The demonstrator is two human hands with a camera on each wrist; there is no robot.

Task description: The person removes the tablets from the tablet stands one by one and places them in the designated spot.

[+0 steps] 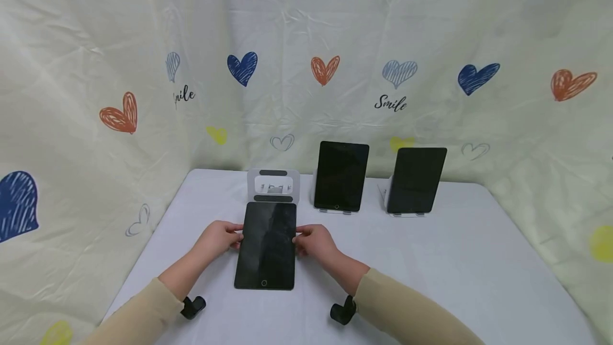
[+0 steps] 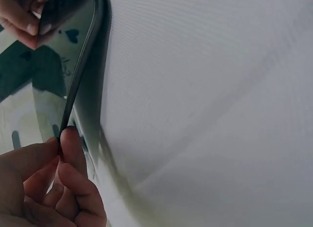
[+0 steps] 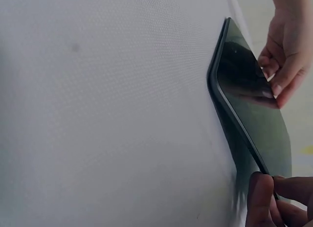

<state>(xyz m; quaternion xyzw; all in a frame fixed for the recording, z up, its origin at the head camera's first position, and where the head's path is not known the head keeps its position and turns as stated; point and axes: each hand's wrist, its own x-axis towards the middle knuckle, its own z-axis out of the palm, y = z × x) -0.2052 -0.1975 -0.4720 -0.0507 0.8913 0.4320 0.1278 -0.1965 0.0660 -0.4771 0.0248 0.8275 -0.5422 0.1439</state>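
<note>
Head view. Item: one dark tablet [image 1: 266, 246], screen up, home button at its 6 o'clock end, at the near middle of the white surface [image 1: 455, 265]. Its far end appears raised off the surface, the near end down. Left hand [image 1: 219, 238] pinches the tablet's long edge at 9 o'clock; right hand [image 1: 313, 243] pinches the opposite edge at 3 o'clock. Both arms wear beige sleeves with a black camera at each wrist. At 12 o'clock of the tablet, just beyond it: an empty white stand [image 1: 273, 186] with grey pads. At 1 o'clock: a second tablet [image 1: 341, 175] upright on a stand. Further toward 2 o'clock: a third tablet [image 1: 415, 180], likewise propped. Backdrop: cream cloth [image 1: 96, 68] printed with hearts and the word "Smile".

Left wrist view. Left hand [image 2: 49, 183] at 7 o'clock, thumb and fingers closed on the thin tablet edge [image 2: 78, 75]; the glass reflects the heart cloth. Right hand [image 2: 24, 16] at 11 o'clock, fingertips on the far edge. A shadow lies under the tablet.

Right wrist view. Right hand [image 3: 279, 200] at 5 o'clock, fingers gripping the tablet edge [image 3: 244, 95]. Left hand [image 3: 286, 46] at 2 o'clock, thumb on the screen.
</note>
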